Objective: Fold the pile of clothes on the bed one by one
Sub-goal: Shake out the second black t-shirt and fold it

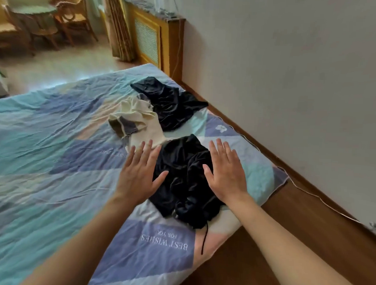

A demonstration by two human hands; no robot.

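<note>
Both hands flat, fingers straight, flanking crumpled black garment (182,176) on bed (55,137).

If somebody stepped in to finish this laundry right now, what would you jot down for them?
Left hand: open, fingers spread, holding nothing, at the left edge of the near black garment.
Right hand: open, holding nothing, at that garment's right edge.
The near black garment lies crumpled at the corner of the bed, its drawstring trailing toward the edge.
Behind it: a cream garment and another black garment, both rumpled.
Done: nothing looks folded.
Left: fold all three, probably nearest first.
</note>
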